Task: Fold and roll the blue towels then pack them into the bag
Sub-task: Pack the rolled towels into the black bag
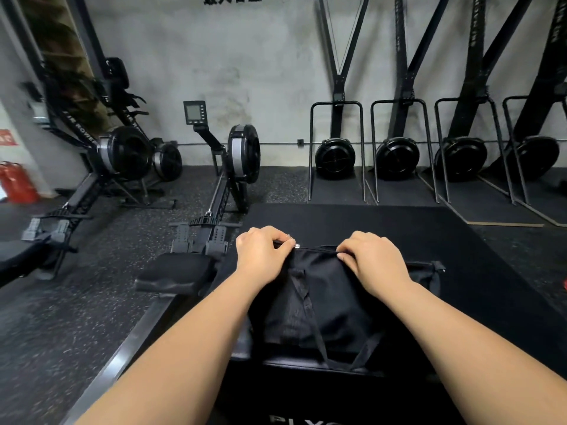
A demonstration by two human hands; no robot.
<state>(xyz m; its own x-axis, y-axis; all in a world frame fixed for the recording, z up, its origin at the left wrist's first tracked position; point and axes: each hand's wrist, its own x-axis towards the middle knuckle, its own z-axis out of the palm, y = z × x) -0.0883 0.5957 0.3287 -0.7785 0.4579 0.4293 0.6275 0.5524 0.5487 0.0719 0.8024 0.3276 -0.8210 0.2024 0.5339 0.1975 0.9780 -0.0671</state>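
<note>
"Both hands on it, then?"

"Both. My left hand (264,256) pinches the silver zip pull (296,246) between thumb and forefinger, with the other fingers curled under. My right hand (374,262) is curled too, pinching the cloth of the top edge."

"Where's the bag?"

"The bag (337,302) is black, soft and bulging. It lies on a black box (460,256) right in front of me, with its top seam on the far side. One strap (306,302) runs down the near side toward me and hangs over the box's front edge."

"How close are your hands?"

"Near each other, not touching. The pull sits toward the seam's left end, and a short stretch of seam shows between them. The bag's right end sticks out past my right wrist."

"Is the zip closed?"

"Can't tell — my fingers cover too much of it."

"And the towels?"

"The black cloth hides whatever is inside."

"What's around you?"

"Speckled dark floor (107,286). A rower (242,157) stands to my left, its seat (178,271) just beside the box, and more rowers stand beyond it. Several black fan machines (336,157) line the grey wall (260,56) — and a red extinguisher (17,182) stands at the far left."
</note>
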